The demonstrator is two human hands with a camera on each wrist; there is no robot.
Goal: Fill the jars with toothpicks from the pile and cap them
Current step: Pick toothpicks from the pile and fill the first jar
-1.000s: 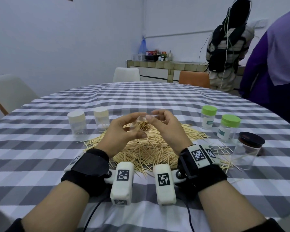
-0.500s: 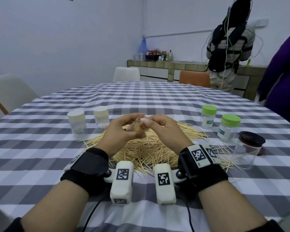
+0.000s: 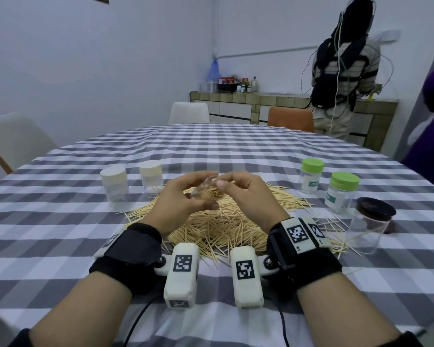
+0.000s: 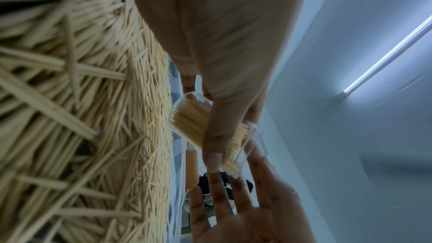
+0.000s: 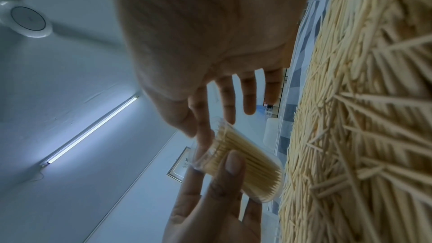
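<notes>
A small clear jar packed with toothpicks is tilted, mouth up and away, above the toothpick pile. My left hand grips its body, thumb across the side. My right hand meets it from the right. Its thumb and forefinger pinch at the jar's open mouth and its other fingers are spread straight. No cap is on this jar. The pile lies directly under both wrists.
Two white-capped jars stand left of the pile. Two green-capped jars and a dark-lidded clear jar stand right. A person stands at the back counter, and a purple sleeve is at the right edge.
Both hands have sunk a little toward the pile with the jar. My right fingers have closed in on the jar's mouth. The person in purple has drawn back to the right.
</notes>
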